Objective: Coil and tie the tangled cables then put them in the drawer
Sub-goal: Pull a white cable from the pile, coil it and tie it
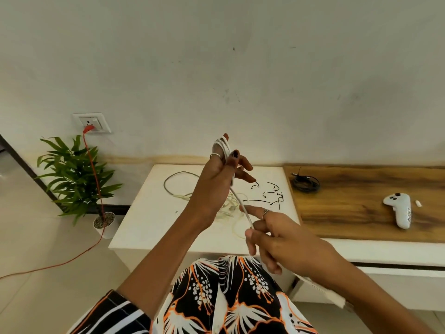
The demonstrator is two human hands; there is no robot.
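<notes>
Left hand held white cable loops wound round its fingers; right hand pinched the tail. Black cable looked coiled; tangled pile untouched, nothing in the drawer.

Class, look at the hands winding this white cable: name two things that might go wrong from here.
1. The loops on the left hand sit near the fingertips, so the white cable may slip off.
2. The strand held by the right hand runs over the tangled cables and might snag.
</notes>
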